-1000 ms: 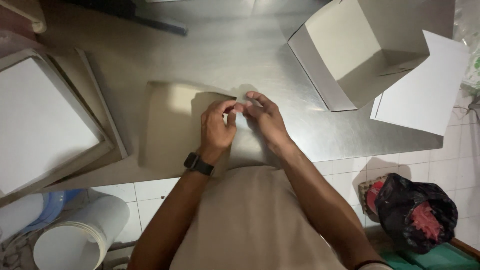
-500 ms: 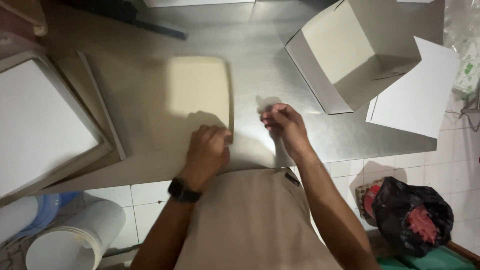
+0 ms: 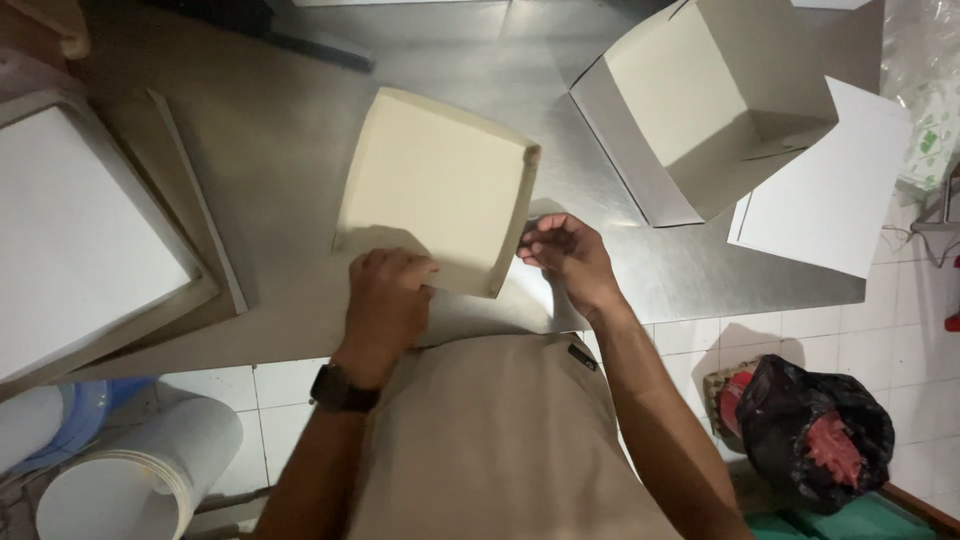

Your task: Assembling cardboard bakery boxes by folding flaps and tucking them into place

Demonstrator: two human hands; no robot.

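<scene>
Cardboard sheet (image 3: 435, 190), cream-coloured and partly folded with its right edge turned up, lies in the middle of the frame on the steel bench (image 3: 300, 60). Left hand (image 3: 385, 305) presses down on the sheet's lower edge, fingers curled over it. Right hand (image 3: 570, 255) pinches the lower end of the raised flap between fingertips. An assembled white box (image 3: 700, 100) stands open at the upper right, beside a flat white sheet (image 3: 830, 190). A stack of flat boards (image 3: 80, 230) sits at the left. A black bag (image 3: 825, 430) lies on the floor, lower right.
</scene>
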